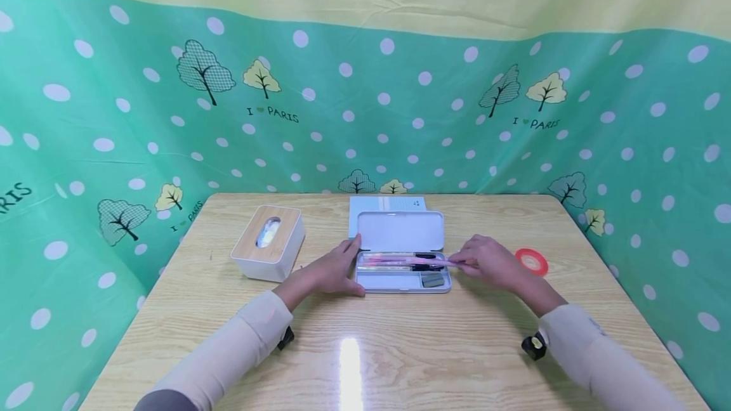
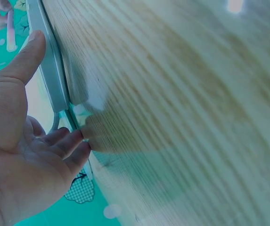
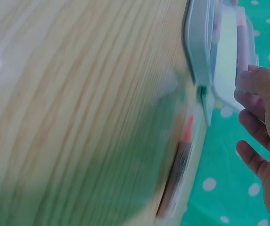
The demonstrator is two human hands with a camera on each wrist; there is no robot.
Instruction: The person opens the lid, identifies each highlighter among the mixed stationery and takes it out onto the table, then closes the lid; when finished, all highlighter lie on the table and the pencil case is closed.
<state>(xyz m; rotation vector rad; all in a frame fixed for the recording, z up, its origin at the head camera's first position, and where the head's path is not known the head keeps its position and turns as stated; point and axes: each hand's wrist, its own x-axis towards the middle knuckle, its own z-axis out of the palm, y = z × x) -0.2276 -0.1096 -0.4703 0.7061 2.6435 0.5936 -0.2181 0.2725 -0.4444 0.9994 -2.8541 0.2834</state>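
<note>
A pale blue pencil case (image 1: 401,228) lies with its lid tipped back in the middle of the table. Several pens (image 1: 394,267) lie in its long back compartment, and a small grey block like an eraser (image 1: 432,280) sits in the front right one. My left hand (image 1: 334,268) spans the case's left end, thumb (image 2: 31,56) at the front edge and fingers by the lid side. At the right end, my right hand (image 1: 485,262) pinches a pinkish-purple pen (image 3: 242,47) between thumb and index finger. That pen lies lengthwise over the case, overlapping the other pens.
To the left stands a white tissue box (image 1: 267,243) with a wooden top. Under and behind the lid is a light blue notebook (image 1: 388,203). A red tape roll (image 1: 532,261) lies right of my right hand. Patterned green cloth (image 1: 365,113) hangs behind the table.
</note>
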